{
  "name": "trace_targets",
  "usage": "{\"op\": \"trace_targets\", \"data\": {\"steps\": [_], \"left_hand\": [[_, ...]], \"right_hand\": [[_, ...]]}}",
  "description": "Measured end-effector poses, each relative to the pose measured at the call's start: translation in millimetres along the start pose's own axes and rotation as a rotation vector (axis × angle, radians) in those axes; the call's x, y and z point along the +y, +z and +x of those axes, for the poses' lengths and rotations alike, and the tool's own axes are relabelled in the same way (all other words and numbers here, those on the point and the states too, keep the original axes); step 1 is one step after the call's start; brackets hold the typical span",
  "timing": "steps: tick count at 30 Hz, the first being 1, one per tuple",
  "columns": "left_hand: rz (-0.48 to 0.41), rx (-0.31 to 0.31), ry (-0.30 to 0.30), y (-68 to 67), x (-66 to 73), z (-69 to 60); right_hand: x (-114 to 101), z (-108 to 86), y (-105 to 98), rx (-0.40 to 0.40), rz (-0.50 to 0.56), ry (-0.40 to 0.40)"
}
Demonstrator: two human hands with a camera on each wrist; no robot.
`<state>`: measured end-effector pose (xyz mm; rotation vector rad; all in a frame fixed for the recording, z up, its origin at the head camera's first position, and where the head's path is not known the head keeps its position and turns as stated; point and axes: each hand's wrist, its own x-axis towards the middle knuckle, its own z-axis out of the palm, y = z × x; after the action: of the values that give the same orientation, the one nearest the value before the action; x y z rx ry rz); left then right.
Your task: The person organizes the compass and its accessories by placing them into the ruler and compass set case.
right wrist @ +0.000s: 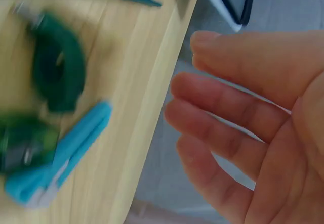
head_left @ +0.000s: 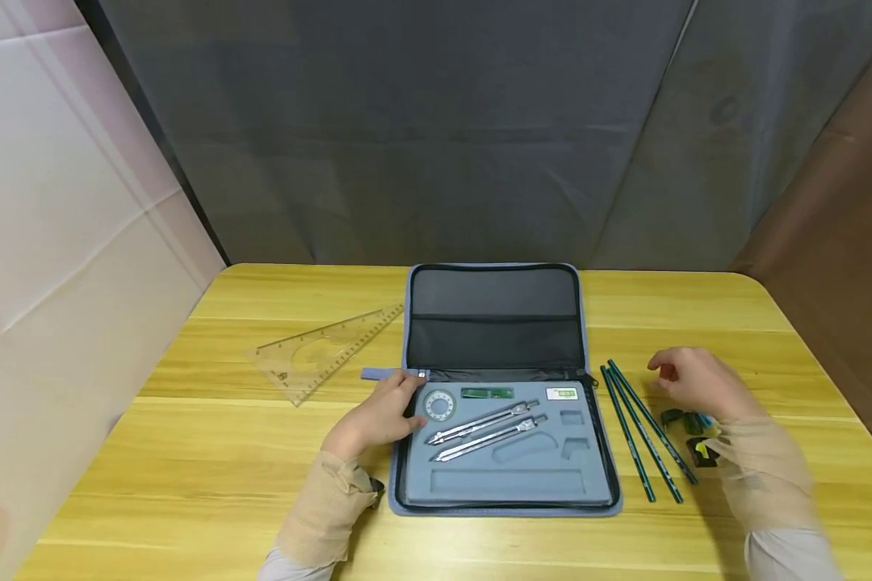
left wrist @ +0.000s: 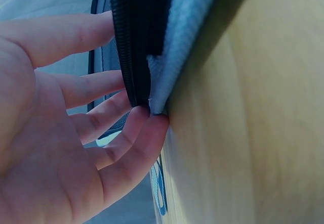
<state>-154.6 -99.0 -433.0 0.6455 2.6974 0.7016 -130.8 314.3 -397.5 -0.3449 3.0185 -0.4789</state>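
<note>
An open blue-grey zip case (head_left: 509, 514) holds a grey tray with two silver compasses (head_left: 487, 438), a round dial (head_left: 439, 406), a green lead box (head_left: 488, 393) and a white eraser (head_left: 562, 394). My left hand (head_left: 379, 414) rests on the case's left edge; in the left wrist view its fingertips (left wrist: 152, 125) touch the zipper rim. My right hand (head_left: 701, 381) hovers over the table, right of three dark green pencils (head_left: 643, 436), with fingers loosely curled around nothing. Below its wrist lie small green and black items, partly hidden. The right wrist view shows a blurred green clamp-like piece (right wrist: 59, 64).
A clear triangular set square (head_left: 327, 351) lies left of the case. The case lid (head_left: 496, 319) is folded back behind the tray. A blue stick-like item (right wrist: 61, 153) lies beside a green block (right wrist: 25, 145). Dark cloth hangs behind the wooden table (head_left: 211, 484).
</note>
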Motion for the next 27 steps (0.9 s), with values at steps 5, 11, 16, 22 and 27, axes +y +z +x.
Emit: {"op": "trace_targets", "data": {"steps": [5, 11, 16, 22, 27], "left_hand": [[-0.004, -0.008, -0.004, -0.2, 0.5, 0.0], [0.0, -0.002, -0.004, -0.8, 0.4, -0.1], [-0.003, 0.004, -0.002, -1.6, 1.0, -0.5], [0.006, 0.002, 0.003, -1.3, 1.2, -0.2], [0.003, 0.002, 0.001, -0.7, 0.6, -0.6]], "right_hand": [[18.2, -6.3, -4.0, -0.041, 0.009, 0.039], [33.0, -10.5, -7.4, -0.099, 0.014, 0.084], [42.8, -11.4, -2.9, -0.142, 0.036, 0.09], [50.2, -13.9, 4.5, -0.187, 0.073, 0.112], [51.0, -14.5, 7.5, -0.19, 0.074, 0.105]]}}
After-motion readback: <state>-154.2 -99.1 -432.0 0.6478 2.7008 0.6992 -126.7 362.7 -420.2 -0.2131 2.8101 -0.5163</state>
